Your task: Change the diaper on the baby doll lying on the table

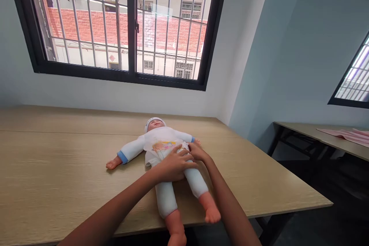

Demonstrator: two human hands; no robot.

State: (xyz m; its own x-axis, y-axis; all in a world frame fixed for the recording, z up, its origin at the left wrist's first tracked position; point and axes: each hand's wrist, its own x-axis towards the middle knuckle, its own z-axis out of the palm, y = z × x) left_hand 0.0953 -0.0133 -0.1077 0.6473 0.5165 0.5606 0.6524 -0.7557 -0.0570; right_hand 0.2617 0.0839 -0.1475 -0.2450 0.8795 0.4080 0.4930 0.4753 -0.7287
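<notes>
A baby doll (158,137) lies on its back, its head toward the window and its feet over the table's near edge. It wears a white cap (151,119) and white clothes with blue cuffs. A white diaper (157,154) with a coloured printed band wraps its hips. Across the front of the diaper lies my left hand (174,164), fingers spread toward the doll's hip on the right. Beside that hip, my right hand (198,151) has its fingers bent together at the diaper's side edge; its fingertips are partly hidden.
The doll rests on a light wooden table (72,184). Behind the table is a black-framed barred window (132,73). Another table (319,134) to the right bears a pink striped cloth (350,137). A dark gap lies between the tables.
</notes>
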